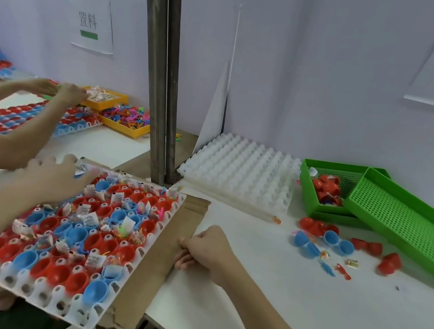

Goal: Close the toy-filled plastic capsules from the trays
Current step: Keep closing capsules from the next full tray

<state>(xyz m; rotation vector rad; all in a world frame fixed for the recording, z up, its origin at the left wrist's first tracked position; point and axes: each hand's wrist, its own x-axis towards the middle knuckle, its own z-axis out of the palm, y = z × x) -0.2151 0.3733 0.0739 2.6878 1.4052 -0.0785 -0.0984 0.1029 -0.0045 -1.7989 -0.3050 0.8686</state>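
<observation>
Cardboard, a flat brown sheet [164,264], lies half over the near-left edge of the white tabletop [301,307], and on it sits the white moulded plastic tray [50,297], tilted askew with its near corner overhanging the table edge. The tray's round cups hold open red and blue plastic capsule halves [77,235], many stuffed with small toys in crinkly clear packets. The right hand [204,248] grips the cardboard's right edge, fingers curled under it and thumb on top. The left hand [55,180] rests at the tray's far-left corner; it is blurred, with fingers spread loosely over the rim, and what they hold cannot be told.

Open tabletop stretches right of the cardboard, bare up to a loose scatter of red and blue capsule halves and tiny toys [339,251]. Behind that scatter stands an empty white egg-crate tray [241,168] with bumpy peaks, hard against the grey wall. Just beside it, two green perforated plastic bins [402,218] overlap, the rear one holding red capsules. A dark metal post [165,69] rises between the two work areas; beyond it, another person's hands [58,92] reach towards yellow bins [120,119] of colourful toys.
</observation>
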